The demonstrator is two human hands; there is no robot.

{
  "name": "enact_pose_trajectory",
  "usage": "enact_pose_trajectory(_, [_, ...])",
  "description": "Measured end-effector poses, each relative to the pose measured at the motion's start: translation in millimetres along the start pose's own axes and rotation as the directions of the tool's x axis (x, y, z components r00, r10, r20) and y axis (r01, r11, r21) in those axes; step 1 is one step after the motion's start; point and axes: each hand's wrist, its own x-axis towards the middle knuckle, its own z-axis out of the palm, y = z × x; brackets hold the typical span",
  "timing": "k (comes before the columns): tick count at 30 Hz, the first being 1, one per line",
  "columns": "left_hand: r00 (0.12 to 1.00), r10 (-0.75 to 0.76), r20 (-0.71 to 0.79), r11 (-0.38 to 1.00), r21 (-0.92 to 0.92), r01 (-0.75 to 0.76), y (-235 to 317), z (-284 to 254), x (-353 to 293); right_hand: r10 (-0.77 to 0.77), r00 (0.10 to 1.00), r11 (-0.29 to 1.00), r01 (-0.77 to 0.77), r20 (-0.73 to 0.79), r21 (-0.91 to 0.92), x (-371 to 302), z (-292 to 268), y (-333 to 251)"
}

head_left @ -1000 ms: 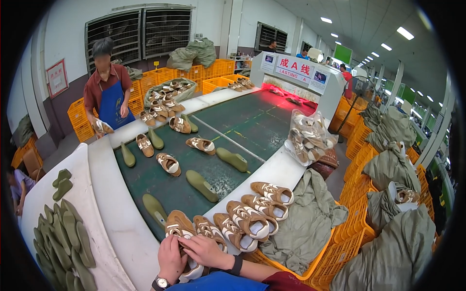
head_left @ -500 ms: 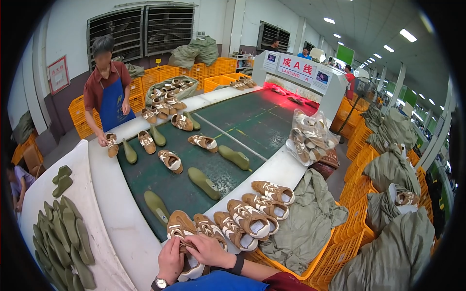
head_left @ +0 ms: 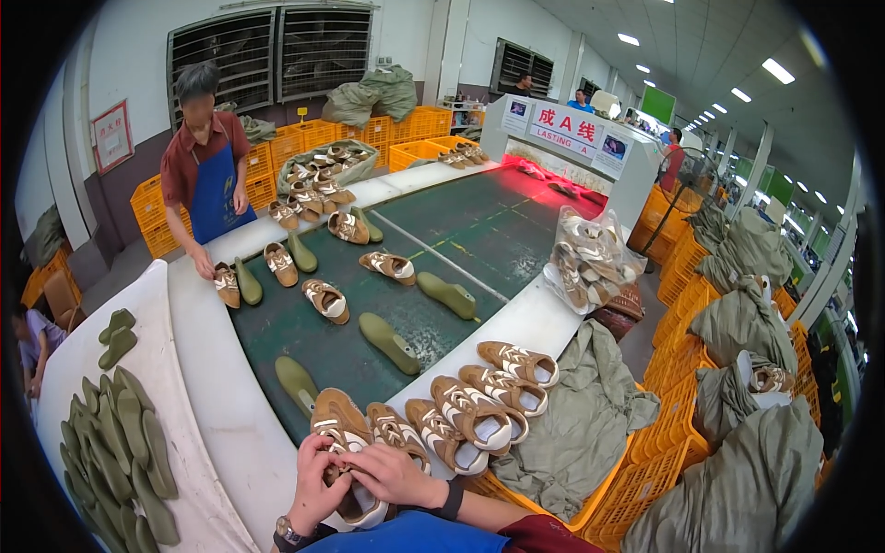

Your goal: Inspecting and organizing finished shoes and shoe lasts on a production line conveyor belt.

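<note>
At the near edge, a brown sneaker (head_left: 339,417) with white stripes sits toe away from me. My left hand (head_left: 318,481) is closed at its lacing, fingers pinched over the tongue area. From the other side, my right hand (head_left: 396,476) grips the same sneaker, its fingertips meeting the left ones near the throat. What the fingertips pinch exactly is hidden. Just right of it stands another brown sneaker (head_left: 395,429), and several more, such as this sneaker (head_left: 470,415), line the white ledge. An olive shoe last (head_left: 297,383) lies on the belt ahead of my hands.
The green conveyor belt (head_left: 433,355) carries sneakers and lasts. A pile of olive lasts (head_left: 120,452) covers the left table. Across the belt, a co-worker in a blue apron (head_left: 219,195) touches a sneaker (head_left: 227,284). A clear bag of sneakers (head_left: 592,260) and orange crates (head_left: 659,479) stand right.
My left hand has shifted up and its fingers have curled over the sneaker's throat. The co-worker's sneaker has moved right, to the belt's edge beside a last.
</note>
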Motion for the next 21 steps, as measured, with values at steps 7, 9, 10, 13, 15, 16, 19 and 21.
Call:
enact_pose_trajectory(7, [0.997, 0.076, 0.01, 0.978, 0.194, -0.077, 12.0, -6.2, 5.5, -0.007, 1.0, 1.0, 0.006, 0.023, 0.008, -1.9, 1.8, -1.9])
enact_pose_trajectory(9, [0.992, 0.119, 0.03, 0.968, 0.22, -0.123, 13.5, -8.7, 5.5, -0.012, 0.999, 1.0, 0.012, 0.039, 0.001, -2.7, 2.3, -1.5])
enact_pose_trajectory(10, [0.993, 0.118, 0.031, 0.968, 0.22, -0.122, 15.1, -9.7, 6.0, -0.016, 1.0, 1.0, 0.016, 0.027, 0.0, -2.7, 2.5, -1.5])
enact_pose_trajectory(13, [0.977, 0.208, 0.051, 0.938, 0.273, -0.214, 15.4, -7.9, 5.1, -0.017, 1.0, 1.0, 0.017, -0.01, 0.005, -2.9, 4.9, 1.3])
enact_pose_trajectory(15, [0.975, 0.218, -0.027, 0.922, 0.334, -0.197, 8.6, 0.0, -0.3, -0.013, 0.999, 1.0, 0.014, -0.034, 0.012, -2.2, 5.2, 1.8])
enact_pose_trajectory(16, [0.976, 0.218, -0.026, 0.921, 0.335, -0.196, 9.0, 1.6, -1.4, -0.014, 0.999, 1.0, 0.014, -0.033, 0.005, -0.7, 4.0, 1.1])
enact_pose_trajectory(19, [0.981, 0.164, -0.105, 0.952, 0.279, -0.129, 15.8, 6.0, -2.1, -0.016, 0.999, 1.0, 0.016, -0.042, -0.004, -1.4, 4.7, 3.4])
enact_pose_trajectory(21, [0.974, 0.209, -0.086, 0.93, 0.326, -0.171, 18.9, 6.5, 1.0, -0.017, 0.999, 1.0, 0.017, -0.051, -0.007, -2.9, 4.8, 4.3])
